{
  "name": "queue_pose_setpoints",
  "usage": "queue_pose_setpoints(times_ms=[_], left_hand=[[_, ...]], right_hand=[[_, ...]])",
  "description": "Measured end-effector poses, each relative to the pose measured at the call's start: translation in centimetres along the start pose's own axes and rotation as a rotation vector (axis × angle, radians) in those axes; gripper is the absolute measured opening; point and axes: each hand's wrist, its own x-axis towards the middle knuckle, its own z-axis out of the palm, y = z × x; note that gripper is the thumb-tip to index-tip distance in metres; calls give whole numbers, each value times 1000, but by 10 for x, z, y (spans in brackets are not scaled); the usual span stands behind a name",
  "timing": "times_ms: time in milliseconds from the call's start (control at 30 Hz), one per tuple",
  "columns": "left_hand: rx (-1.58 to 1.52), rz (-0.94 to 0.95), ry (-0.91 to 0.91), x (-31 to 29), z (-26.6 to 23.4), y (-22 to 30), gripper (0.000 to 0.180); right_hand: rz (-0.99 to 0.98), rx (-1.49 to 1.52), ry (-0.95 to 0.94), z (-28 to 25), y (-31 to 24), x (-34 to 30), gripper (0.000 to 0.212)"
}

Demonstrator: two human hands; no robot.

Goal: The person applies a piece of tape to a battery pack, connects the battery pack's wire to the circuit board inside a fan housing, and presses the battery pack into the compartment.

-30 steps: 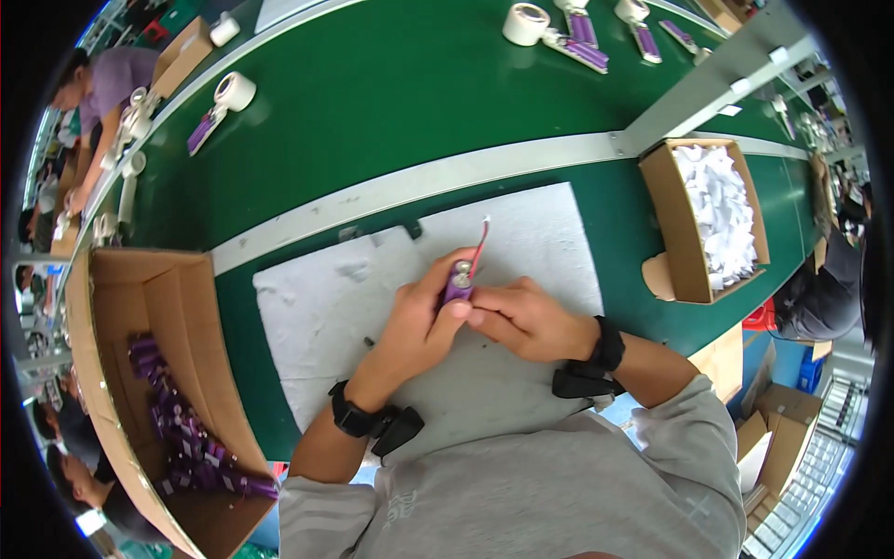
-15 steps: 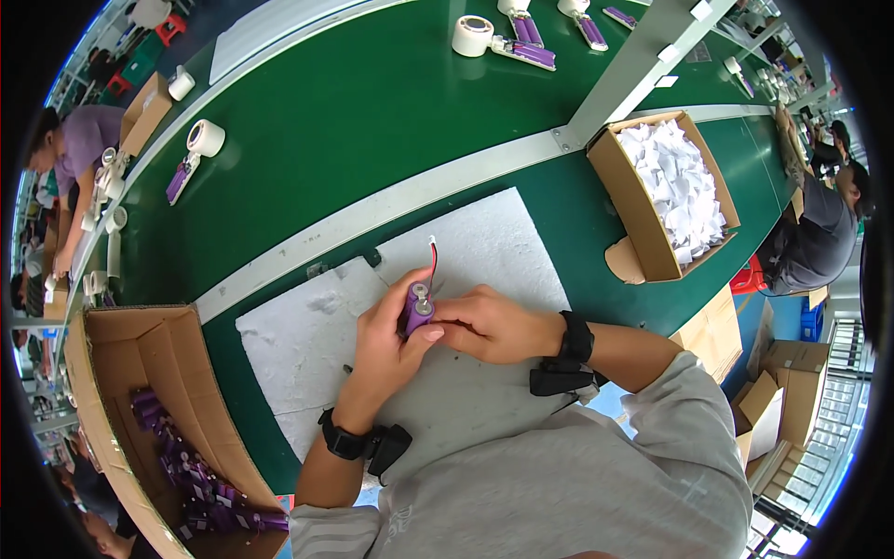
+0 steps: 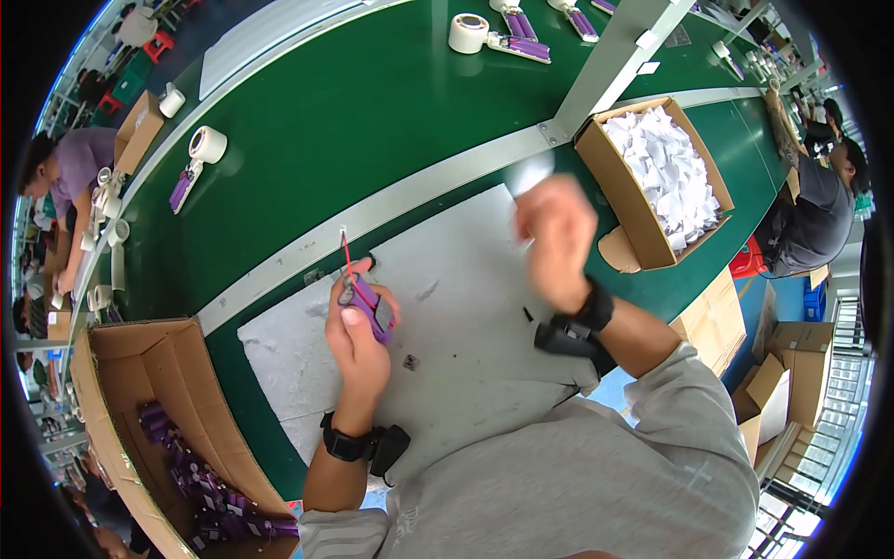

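My left hand (image 3: 357,343) is closed around a purple battery pack (image 3: 373,312) over the white work mat. A grey rectangular patch shows on the pack's side, and a thin red wire (image 3: 348,250) rises from its end to a small white connector. My right hand (image 3: 557,238) is raised above the mat's far right corner, left of the box of paper pieces. Motion blurs it, but its fingers look curled. A smeared white piece (image 3: 531,173), seemingly paper, shows at its fingertips.
An open carton of white paper pieces (image 3: 663,177) stands at right, beside a metal post (image 3: 619,70). At lower left, a deep carton (image 3: 149,359) holds several purple packs. White round devices (image 3: 207,144) with purple packs lie across the green bench. People sit at both sides.
My right hand has left the battery pack and swung up and to the right, a white piece now at its fingers. My left hand has shifted left with the pack, turning it.
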Motion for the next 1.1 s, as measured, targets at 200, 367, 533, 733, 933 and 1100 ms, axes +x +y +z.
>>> queue_pose_setpoints(times_ms=[200, 367, 533, 733, 933, 1100], left_hand=[[-38, 3, 20, 6, 8, -5, 46], [61, 35, -40, 4, 4, 1, 49], [262, 169, -357, 10, 6, 4, 51], [181, 110, -267, 5, 10, 0, 47], [199, 126, -187, 3, 9, 4, 42], [222, 121, -122, 4, 9, 3, 36]], right_hand=[[348, 250, -152, -3, 10, 7, 22], [228, -9, -675, 33, -16, -19, 44], [18, -113, -788, 31, 0, -31, 54], [206, -76, -813, 29, -7, -29, 48], [91, -54, -778, 35, 0, -30, 48], [289, 101, -673, 31, 4, -31, 49]])
